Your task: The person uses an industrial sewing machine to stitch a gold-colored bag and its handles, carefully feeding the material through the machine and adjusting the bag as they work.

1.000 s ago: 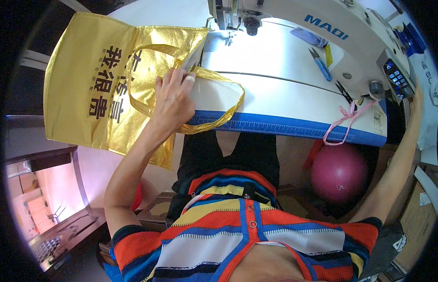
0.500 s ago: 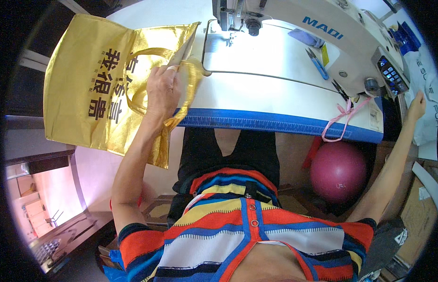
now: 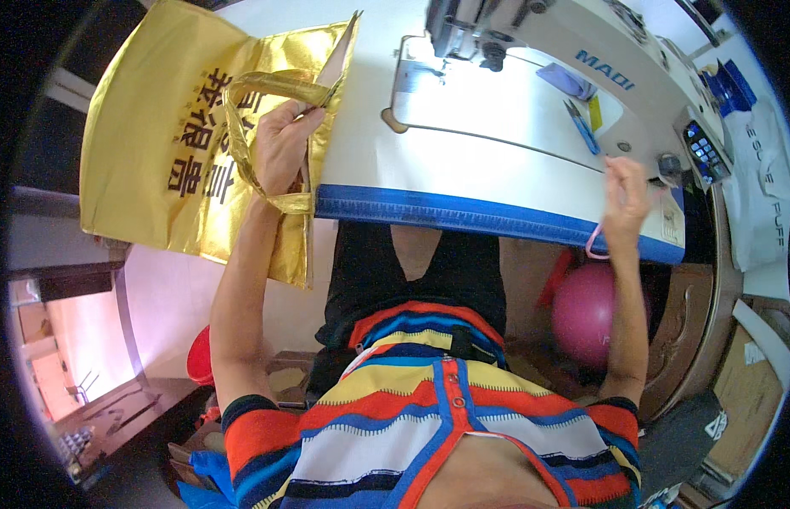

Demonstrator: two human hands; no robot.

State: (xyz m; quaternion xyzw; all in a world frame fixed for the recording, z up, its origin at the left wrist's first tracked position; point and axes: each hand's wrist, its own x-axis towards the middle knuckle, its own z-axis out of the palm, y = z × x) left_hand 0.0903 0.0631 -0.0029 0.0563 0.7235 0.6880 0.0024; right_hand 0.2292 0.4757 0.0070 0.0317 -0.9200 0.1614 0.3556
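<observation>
A shiny gold tote bag (image 3: 145,136) with dark printing lies at the left of the sewing table, partly past its edge. My left hand (image 3: 283,140) is closed on the bag beside its opening, thumb pressed near the strap handle (image 3: 280,83). Over the table's right part, my right hand (image 3: 624,199) has its fingers curled in; whatever they grip, if anything, is hidden. A loop of pink cord (image 3: 596,244) hangs beside that hand over the table edge. Just behind its fingertips lie blue-handled tweezers (image 3: 583,129).
The white sewing machine (image 3: 565,42) stands over the far side, its control panel (image 3: 705,151) at the right. A blue measuring strip (image 3: 463,212) runs along the table's front edge. A pink ball (image 3: 582,314) is below, and a white plastic bag (image 3: 761,187) is at far right.
My right hand has come left from beside the white plastic bag to the pink cord. My left hand keeps the gold bag, its opening edge drawn slightly left. The view has shifted a little.
</observation>
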